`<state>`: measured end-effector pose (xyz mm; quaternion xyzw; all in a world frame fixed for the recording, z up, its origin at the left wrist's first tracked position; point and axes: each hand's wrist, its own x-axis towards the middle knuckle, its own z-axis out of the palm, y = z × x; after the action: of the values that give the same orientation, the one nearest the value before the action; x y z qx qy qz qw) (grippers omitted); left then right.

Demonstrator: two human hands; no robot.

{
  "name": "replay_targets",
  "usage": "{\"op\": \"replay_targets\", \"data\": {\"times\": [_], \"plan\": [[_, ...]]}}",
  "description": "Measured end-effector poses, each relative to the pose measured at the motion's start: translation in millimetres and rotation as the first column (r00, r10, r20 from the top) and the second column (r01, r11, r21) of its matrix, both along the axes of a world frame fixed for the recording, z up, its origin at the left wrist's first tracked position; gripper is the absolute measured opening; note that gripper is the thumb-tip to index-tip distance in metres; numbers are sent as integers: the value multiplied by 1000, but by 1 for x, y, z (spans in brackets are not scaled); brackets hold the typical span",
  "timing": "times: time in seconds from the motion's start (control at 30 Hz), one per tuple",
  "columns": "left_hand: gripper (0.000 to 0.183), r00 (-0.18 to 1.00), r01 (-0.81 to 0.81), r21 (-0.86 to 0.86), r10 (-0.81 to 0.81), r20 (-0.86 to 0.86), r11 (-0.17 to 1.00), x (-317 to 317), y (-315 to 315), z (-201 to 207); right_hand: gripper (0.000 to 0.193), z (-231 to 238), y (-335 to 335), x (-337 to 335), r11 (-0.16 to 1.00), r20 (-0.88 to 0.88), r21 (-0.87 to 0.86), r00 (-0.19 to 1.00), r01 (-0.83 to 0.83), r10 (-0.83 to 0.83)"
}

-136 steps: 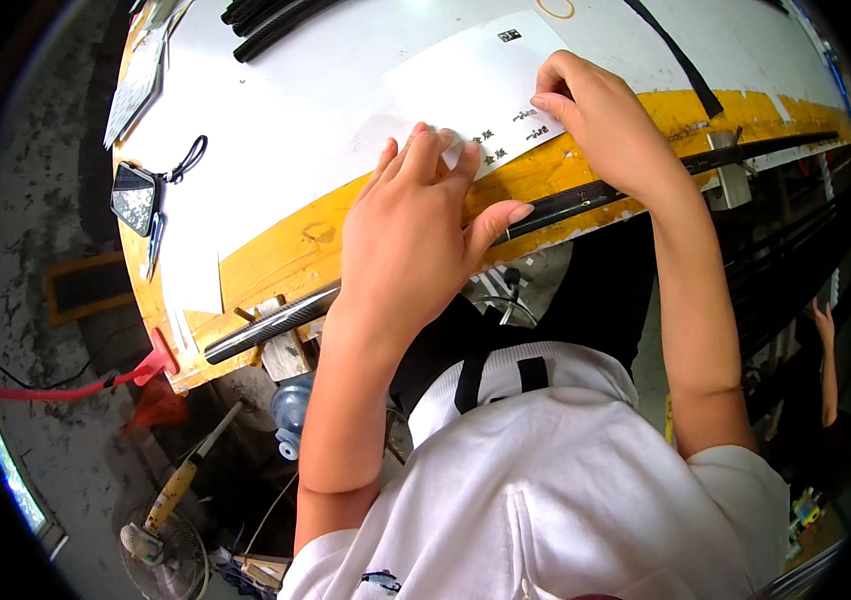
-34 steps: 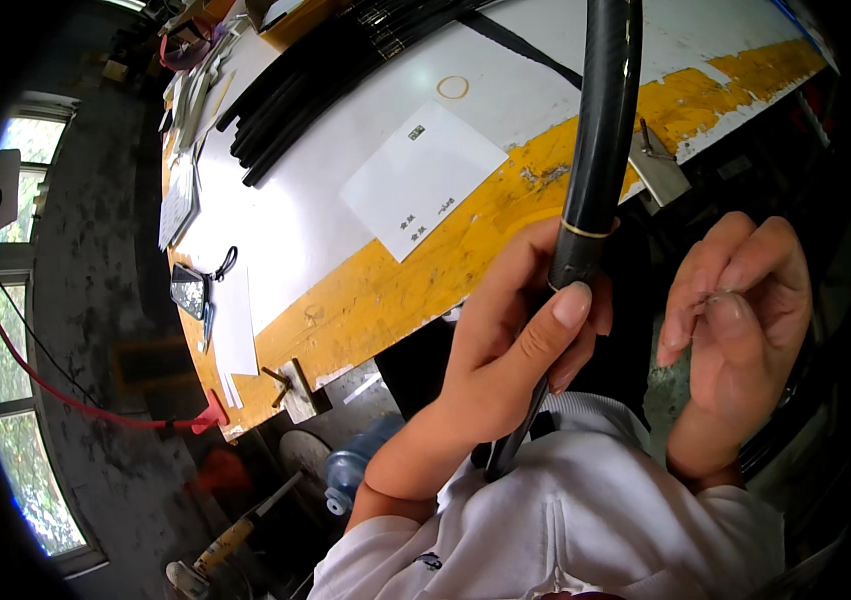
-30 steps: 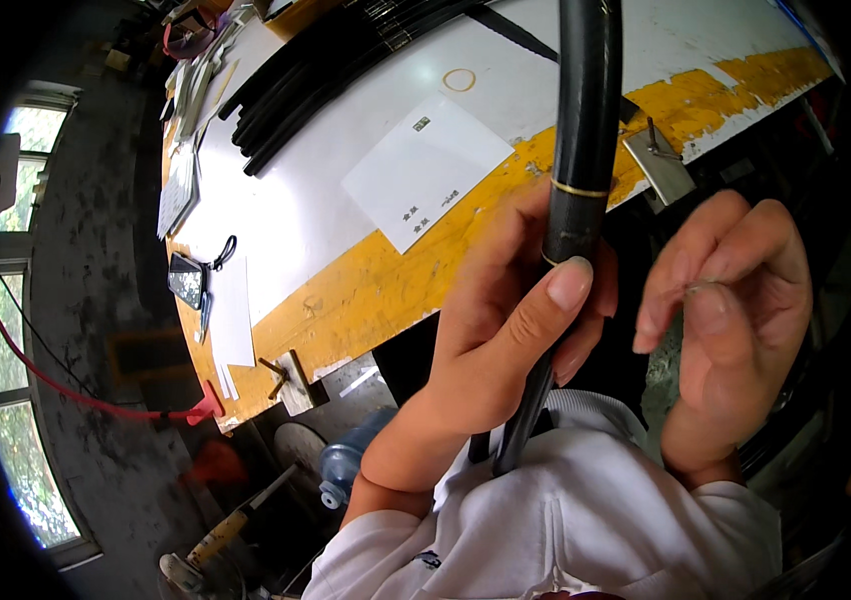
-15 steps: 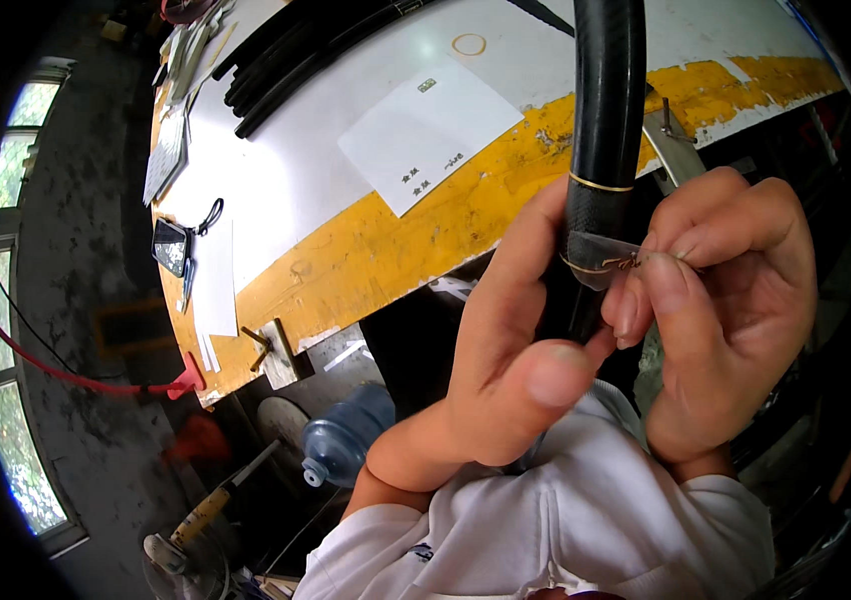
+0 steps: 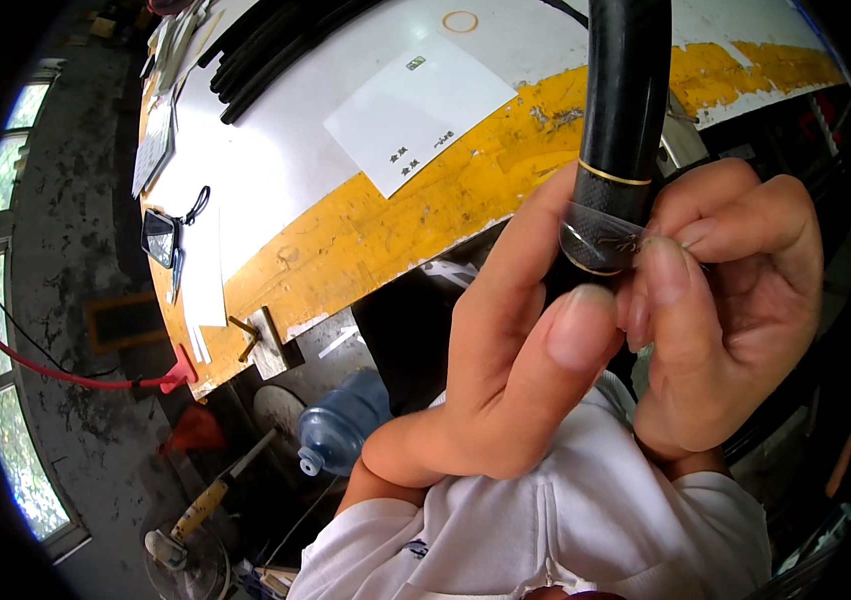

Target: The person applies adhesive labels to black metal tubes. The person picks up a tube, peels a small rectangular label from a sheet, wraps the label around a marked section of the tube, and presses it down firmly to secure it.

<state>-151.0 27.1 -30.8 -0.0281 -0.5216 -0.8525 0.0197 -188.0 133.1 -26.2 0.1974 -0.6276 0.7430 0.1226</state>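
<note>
A thick, glossy black rod [image 5: 626,90] with thin gold rings rises in front of me, its near end between my hands. My left hand [image 5: 526,350] is closed round it, fingers behind and the thumb in front near its lower end. With the thumb and fingertips of my right hand [image 5: 731,290] I pinch a small clear film [image 5: 596,232] carrying fine gold marks. The film lies across the textured band between two gold rings, its left edge against the rod. My fingertips hide its right end.
Beyond the rod stands a white table with a worn yellow edge [image 5: 386,235]. A white paper sheet [image 5: 421,115], several black rods [image 5: 276,60] and a phone-like device [image 5: 160,238] lie on it. Below left are a blue water bottle [image 5: 346,420] and a fan [image 5: 181,555].
The rod has shifted slightly right in view. The film's left part has moved up toward the upper ring. My left thumb has moved up and right, closer to the lower ring.
</note>
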Motion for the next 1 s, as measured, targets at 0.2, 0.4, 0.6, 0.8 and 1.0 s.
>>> {"op": "replay_targets", "data": {"times": [0.2, 0.4, 0.6, 0.8, 1.0], "plan": [[63, 1000, 3, -8, -3, 7, 1000, -2, 4, 0, 13, -6, 12, -3, 995, 107, -53, 990, -90, 95], [62, 1000, -2, -20, 2, 11, 1000, -1, 5, -1, 13, 8, 7, -4, 992, 50, 17, 991, -126, 125], [60, 1000, 0, -27, 1, 12, 1000, -1, 5, 0, 12, 6, 6, -3, 996, 53, -22, 995, -83, 84], [58, 1000, 1, -29, -1, 16, 1000, -1, 5, 0, 12, 7, 5, -4, 994, 45, -43, 994, -97, 99], [57, 1000, 7, -32, -6, 19, 999, -1, 5, 0, 12, 4, 3, 4, 999, 125, -45, 992, 19, -13]]}}
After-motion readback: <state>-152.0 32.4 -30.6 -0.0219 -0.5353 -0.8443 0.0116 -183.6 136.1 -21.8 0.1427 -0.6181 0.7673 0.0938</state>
